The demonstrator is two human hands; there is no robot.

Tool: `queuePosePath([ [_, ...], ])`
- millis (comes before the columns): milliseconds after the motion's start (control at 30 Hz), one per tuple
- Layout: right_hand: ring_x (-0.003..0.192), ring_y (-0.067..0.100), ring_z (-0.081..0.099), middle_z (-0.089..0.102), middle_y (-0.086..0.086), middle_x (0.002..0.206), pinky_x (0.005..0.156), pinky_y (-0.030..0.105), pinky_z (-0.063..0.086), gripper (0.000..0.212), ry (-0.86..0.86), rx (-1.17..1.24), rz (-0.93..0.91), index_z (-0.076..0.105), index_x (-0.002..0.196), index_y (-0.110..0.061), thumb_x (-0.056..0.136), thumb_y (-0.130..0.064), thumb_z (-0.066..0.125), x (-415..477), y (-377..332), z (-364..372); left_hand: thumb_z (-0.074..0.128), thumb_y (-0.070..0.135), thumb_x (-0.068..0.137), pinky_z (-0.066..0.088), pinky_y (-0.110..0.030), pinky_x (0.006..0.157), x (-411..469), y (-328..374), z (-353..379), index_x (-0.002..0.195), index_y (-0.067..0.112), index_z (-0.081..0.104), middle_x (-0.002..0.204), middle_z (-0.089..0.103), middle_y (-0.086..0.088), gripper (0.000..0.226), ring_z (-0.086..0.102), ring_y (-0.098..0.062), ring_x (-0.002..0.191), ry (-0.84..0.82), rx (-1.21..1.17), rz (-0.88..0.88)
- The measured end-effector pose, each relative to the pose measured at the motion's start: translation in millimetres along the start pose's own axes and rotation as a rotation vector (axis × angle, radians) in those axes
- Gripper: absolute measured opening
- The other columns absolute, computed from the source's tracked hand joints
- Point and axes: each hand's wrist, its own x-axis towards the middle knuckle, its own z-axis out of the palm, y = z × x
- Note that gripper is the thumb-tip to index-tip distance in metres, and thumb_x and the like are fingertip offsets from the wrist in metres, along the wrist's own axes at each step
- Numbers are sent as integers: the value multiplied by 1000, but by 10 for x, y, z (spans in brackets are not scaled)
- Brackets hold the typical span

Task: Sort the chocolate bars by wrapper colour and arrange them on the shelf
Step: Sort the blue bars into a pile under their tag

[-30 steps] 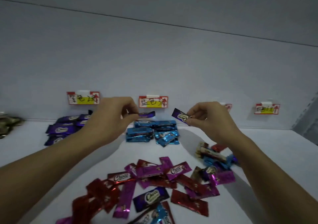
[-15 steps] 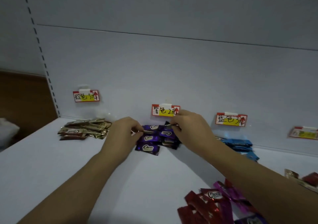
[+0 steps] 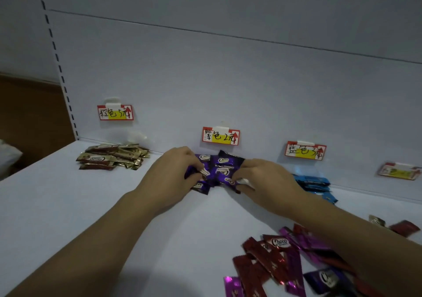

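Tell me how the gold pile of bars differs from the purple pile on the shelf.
Colour: the gold pile has gold-brown wrappers, the purple pile dark purple ones. Place: the gold pile lies under the left price tag, the purple pile under the second tag. Handling: the gold pile lies untouched; the left hand and right hand hold the purple pile from either side. Both sit near the back wall.
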Motion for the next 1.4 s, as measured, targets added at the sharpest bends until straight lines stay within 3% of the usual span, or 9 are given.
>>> queuePosePath([
  [200, 107, 18, 59, 64, -7, 118, 79, 36, 52, 27, -28, -26, 58, 67, 123, -28, 96, -33, 63, -407, 262, -265, 66, 31, 93, 50, -37, 86, -75, 308, 68, 115, 27, 72, 115, 61, 13, 23, 50, -13, 105, 31, 131, 132],
  [333, 102, 20, 60, 64, -7, 114, 80, 40, 53, 26, -60, -63, 168, 67, 120, -29, 95, -31, 63, -870, 585, -453, 65, 34, 92, 51, -43, 88, 27, 698, 131, 116, 27, 73, 116, 63, 10, 26, 56, -17, 107, -68, 201, 271],
  [533, 109, 16, 59, 64, -9, 121, 87, 37, 52, 26, -111, -103, 339, 65, 125, -32, 102, -29, 55, -1657, 1139, -667, 56, 40, 98, 49, -43, 91, 299, 1597, 396, 135, 30, 60, 124, 59, 8, 38, 51, -16, 109, -205, 192, 409],
  [667, 109, 16, 59, 65, -6, 124, 89, 36, 52, 27, -137, -101, 465, 65, 126, -29, 103, -22, 51, -2057, 1526, -695, 54, 40, 98, 50, -44, 89, 467, 2220, 717, 132, 28, 60, 119, 59, 5, 37, 54, -20, 110, -319, 180, 482],
  [833, 108, 16, 60, 67, -1, 125, 90, 34, 53, 32, -169, -25, 560, 64, 129, -25, 104, -14, 48, -2335, 1829, -621, 52, 38, 101, 46, -43, 104, 607, 2804, 1145, 141, 25, 54, 135, 59, 3, 42, 52, -21, 125, -456, 124, 450],
  [1000, 96, 9, 59, 69, -4, 119, 87, 28, 53, 26, -181, 130, 500, 68, 124, -24, 101, -23, 57, -2315, 1870, -591, 53, 39, 102, 47, -38, 101, 719, 3077, 1529, 144, 21, 51, 137, 59, -4, 46, 55, -23, 120, -636, 70, 340],
  [1133, 91, 14, 66, 73, -5, 105, 83, 37, 59, 29, -329, 167, 457, 74, 114, -24, 88, -37, 74, -2293, 1802, -467, 64, 36, 97, 47, -33, 86, 769, 3133, 1632, 138, 23, 60, 128, 60, -7, 43, 54, -19, 98, -705, 36, 315],
  [1200, 89, 15, 67, 74, -4, 101, 82, 39, 60, 26, -320, 191, 476, 75, 112, -24, 87, -34, 75, -2298, 1812, -417, 66, 32, 96, 43, -31, 87, 802, 3151, 1597, 137, 25, 59, 125, 59, -5, 42, 49, -16, 99, -757, 57, 338],
  [1400, 88, 11, 64, 72, -6, 101, 76, 27, 57, 23, -267, 218, 508, 74, 109, -22, 86, -25, 76, -2286, 1821, -497, 76, 27, 88, 49, -32, 89, 803, 3168, 1486, 122, 24, 59, 107, 56, 4, 38, 54, -16, 98, -760, 102, 364],
])
